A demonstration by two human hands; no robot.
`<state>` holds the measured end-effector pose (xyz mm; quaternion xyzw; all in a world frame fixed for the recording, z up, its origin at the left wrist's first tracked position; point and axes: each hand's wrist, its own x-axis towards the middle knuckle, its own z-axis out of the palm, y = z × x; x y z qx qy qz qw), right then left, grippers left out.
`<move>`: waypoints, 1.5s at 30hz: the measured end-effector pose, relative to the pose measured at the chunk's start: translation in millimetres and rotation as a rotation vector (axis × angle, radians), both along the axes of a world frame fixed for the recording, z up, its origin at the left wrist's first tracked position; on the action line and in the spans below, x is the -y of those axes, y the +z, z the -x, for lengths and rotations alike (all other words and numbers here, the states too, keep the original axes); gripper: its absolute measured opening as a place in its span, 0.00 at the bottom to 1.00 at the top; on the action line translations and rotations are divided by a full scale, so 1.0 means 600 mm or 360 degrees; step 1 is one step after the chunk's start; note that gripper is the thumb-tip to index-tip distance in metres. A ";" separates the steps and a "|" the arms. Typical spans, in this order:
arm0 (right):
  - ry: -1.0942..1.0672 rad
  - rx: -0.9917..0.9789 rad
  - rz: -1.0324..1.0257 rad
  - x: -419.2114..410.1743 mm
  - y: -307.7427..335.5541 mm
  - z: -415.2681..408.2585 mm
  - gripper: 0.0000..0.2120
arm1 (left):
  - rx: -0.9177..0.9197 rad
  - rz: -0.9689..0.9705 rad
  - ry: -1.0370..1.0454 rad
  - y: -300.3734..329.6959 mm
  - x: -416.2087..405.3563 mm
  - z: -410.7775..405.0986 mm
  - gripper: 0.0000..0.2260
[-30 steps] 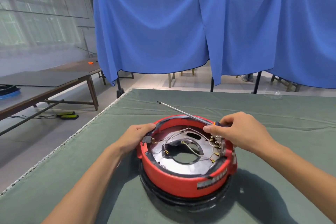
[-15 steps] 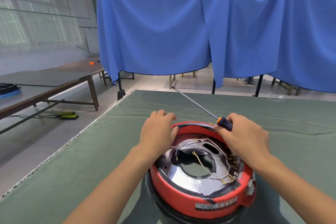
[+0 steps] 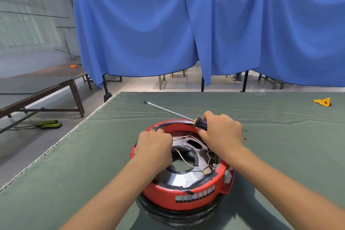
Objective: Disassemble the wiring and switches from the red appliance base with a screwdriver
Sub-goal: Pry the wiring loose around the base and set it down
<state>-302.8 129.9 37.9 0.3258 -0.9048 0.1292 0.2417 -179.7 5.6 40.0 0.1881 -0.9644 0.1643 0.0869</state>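
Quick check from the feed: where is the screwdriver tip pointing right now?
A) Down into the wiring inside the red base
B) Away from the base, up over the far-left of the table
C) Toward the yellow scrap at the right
B: the right hand grips the screwdriver handle, and the shaft runs out over the table, clear of the base.

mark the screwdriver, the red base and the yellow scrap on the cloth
screwdriver (image 3: 201,123), head view, on the dark handle beside the orange collar.
red base (image 3: 164,195), head view, on the near outer wall.
yellow scrap (image 3: 322,102), head view, on its middle, far right of the green cloth.
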 end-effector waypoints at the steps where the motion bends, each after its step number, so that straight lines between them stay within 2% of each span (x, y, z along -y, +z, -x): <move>1: -0.0010 0.0004 0.0007 -0.001 -0.001 0.000 0.12 | 0.0045 0.0025 0.0005 0.000 -0.002 0.000 0.07; 8: -0.0008 0.0039 0.0040 0.000 -0.002 0.005 0.10 | 0.0131 0.0115 0.0090 0.000 -0.009 -0.001 0.09; 15: -0.0029 0.0066 0.0049 0.001 -0.002 0.007 0.10 | 0.0216 0.0222 0.0088 0.003 -0.011 -0.001 0.07; 19: 0.0008 0.0069 0.0047 0.002 -0.001 0.005 0.10 | 0.0123 0.0093 0.0081 0.004 -0.005 -0.009 0.05; 23: 0.0008 0.0070 0.0057 -0.001 -0.001 0.005 0.11 | -0.0089 -0.0061 0.0124 -0.003 0.001 -0.012 0.14; 25: 0.0005 0.0061 0.0066 -0.002 0.000 0.005 0.11 | -0.0179 -0.0107 0.0143 -0.005 0.002 -0.018 0.15; 27: 0.0013 0.0057 0.0074 -0.001 0.000 0.005 0.11 | -0.0197 -0.0068 0.0158 -0.004 0.003 -0.026 0.11; 29: 0.0021 0.0060 0.0073 0.001 0.000 0.005 0.11 | -0.0208 -0.0007 0.0127 -0.002 0.009 -0.033 0.02; 32: 0.0020 0.0065 0.0069 0.000 -0.001 0.003 0.11 | -0.0256 -0.0033 0.0063 -0.005 0.019 -0.033 0.10; 38: 0.0007 0.0073 0.0022 0.001 0.000 0.001 0.10 | -0.0179 -0.0008 0.0092 -0.006 0.016 -0.022 0.13; 45: 0.0018 0.0059 0.0001 -0.002 0.003 0.000 0.11 | -0.0063 0.0132 0.0076 -0.004 0.007 -0.019 0.10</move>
